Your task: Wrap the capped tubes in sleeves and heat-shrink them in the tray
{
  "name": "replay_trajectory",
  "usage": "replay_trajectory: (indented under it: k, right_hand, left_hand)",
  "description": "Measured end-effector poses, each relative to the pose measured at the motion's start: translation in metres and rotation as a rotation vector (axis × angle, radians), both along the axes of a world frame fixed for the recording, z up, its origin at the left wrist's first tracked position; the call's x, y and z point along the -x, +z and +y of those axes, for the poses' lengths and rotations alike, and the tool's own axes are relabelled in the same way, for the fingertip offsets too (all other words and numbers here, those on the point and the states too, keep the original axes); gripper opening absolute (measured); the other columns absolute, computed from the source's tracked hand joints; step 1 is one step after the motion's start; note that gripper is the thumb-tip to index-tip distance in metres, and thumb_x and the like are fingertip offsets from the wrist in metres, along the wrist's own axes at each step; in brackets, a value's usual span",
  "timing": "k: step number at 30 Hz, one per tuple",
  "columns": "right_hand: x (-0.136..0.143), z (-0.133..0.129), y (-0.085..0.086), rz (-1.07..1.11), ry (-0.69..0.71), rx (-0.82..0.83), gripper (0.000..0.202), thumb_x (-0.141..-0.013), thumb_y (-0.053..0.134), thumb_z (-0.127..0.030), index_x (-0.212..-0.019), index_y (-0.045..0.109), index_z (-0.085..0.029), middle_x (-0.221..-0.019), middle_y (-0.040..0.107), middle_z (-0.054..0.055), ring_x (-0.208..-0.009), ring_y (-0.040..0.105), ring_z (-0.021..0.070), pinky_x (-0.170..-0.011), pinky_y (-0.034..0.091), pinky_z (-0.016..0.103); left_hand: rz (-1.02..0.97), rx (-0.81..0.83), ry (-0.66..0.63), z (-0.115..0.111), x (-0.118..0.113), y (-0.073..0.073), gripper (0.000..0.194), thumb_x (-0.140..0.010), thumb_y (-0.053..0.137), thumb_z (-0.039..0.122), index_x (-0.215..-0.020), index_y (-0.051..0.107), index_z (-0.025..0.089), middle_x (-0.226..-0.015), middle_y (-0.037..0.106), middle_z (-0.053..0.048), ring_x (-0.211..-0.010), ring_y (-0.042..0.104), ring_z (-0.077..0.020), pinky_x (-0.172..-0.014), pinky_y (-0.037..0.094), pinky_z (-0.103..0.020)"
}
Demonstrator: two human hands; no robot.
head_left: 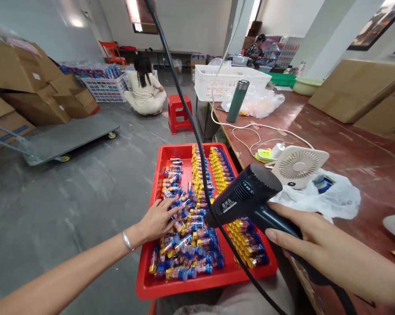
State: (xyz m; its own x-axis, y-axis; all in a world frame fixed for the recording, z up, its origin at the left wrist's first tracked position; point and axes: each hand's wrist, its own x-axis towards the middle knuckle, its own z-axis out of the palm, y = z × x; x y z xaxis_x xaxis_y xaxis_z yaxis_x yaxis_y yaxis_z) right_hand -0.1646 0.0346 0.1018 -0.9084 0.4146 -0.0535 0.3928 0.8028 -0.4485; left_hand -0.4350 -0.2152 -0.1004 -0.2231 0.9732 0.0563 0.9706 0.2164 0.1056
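Observation:
A red tray (184,288) holds many small clear tubes (184,245) with blue and yellow caps. On its left side they lie in a loose heap; toward the right they form neat rows (221,168). My left hand (159,218) rests on the heap with its fingers spread, a metal bangle at the wrist. My right hand (295,232) is wrapped round the handle of a dark heat gun (246,192), whose nozzle points left and down over the tubes. A black cable (184,100) hangs across the view, in front of the tray.
On the reddish table (358,175) at right are a fan (298,166), a power strip (266,154), a green bottle (238,100), plastic bags and a white crate (223,81). Red stool (179,113), trolley (69,135) and cartons stand beyond. Two people sit further back.

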Motion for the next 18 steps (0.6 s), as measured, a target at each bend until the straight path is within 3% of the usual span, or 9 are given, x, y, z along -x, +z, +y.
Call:
replay_trajectory:
  k: [4, 6, 11, 14, 18]
  right_hand:
    - [0.018, -0.008, -0.004, -0.056, 0.065, 0.099, 0.050, -0.091, 0.049, -0.045, -0.131, 0.061, -0.018, -0.116, 0.072, 0.009, -0.104, 0.068, 0.0338, -0.078, 0.062, 0.043]
    - [0.029, -0.014, -0.006, -0.044, 0.101, 0.127, 0.047, -0.093, 0.049, -0.044, -0.132, 0.059, -0.020, -0.118, 0.071, 0.008, -0.105, 0.067, 0.0320, -0.080, 0.061, 0.043]
    - [0.059, -0.029, -0.010, 0.027, 0.138, 0.108, 0.052, -0.094, 0.049, -0.045, -0.135, 0.055, -0.014, -0.128, 0.065, 0.013, -0.109, 0.066, 0.0315, -0.088, 0.057, 0.045]
    - [0.075, -0.034, -0.008, 0.011, 0.146, 0.058, 0.056, -0.093, 0.046, -0.043, -0.138, 0.052, -0.009, -0.125, 0.066, 0.016, -0.107, 0.066, 0.0331, -0.088, 0.056, 0.049]
    - [0.088, -0.039, 0.001, 0.003, 0.186, 0.031, 0.056, -0.093, 0.046, -0.045, -0.136, 0.053, -0.010, -0.128, 0.064, 0.015, -0.112, 0.064, 0.0319, -0.089, 0.055, 0.045]
  left_hand:
    - [-0.049, -0.092, 0.120, -0.024, 0.019, 0.000, 0.041, -0.092, 0.048, 0.030, -0.132, 0.053, 0.023, -0.139, 0.052, -0.014, -0.127, 0.049, -0.0286, -0.107, 0.037, -0.048]
    - [-0.164, -0.146, 0.260, -0.037, 0.026, -0.003, 0.042, -0.094, 0.044, 0.033, -0.133, 0.051, 0.021, -0.141, 0.051, -0.013, -0.130, 0.046, -0.0276, -0.111, 0.034, -0.047]
    - [-0.410, -0.206, 0.611, -0.067, 0.030, -0.028, 0.048, -0.097, 0.034, 0.043, -0.134, 0.047, 0.015, -0.135, 0.055, -0.016, -0.128, 0.050, -0.0280, -0.110, 0.038, -0.048]
    - [-0.484, -0.220, 0.684, -0.078, 0.025, -0.043, 0.049, -0.097, 0.028, 0.044, -0.131, 0.048, 0.015, -0.131, 0.059, -0.015, -0.124, 0.055, -0.0253, -0.108, 0.042, -0.044]
    - [-0.582, -0.247, 0.757, -0.084, 0.023, -0.054, 0.048, -0.096, 0.028, 0.045, -0.127, 0.052, 0.017, -0.131, 0.061, -0.013, -0.123, 0.056, -0.0234, -0.107, 0.043, -0.041]
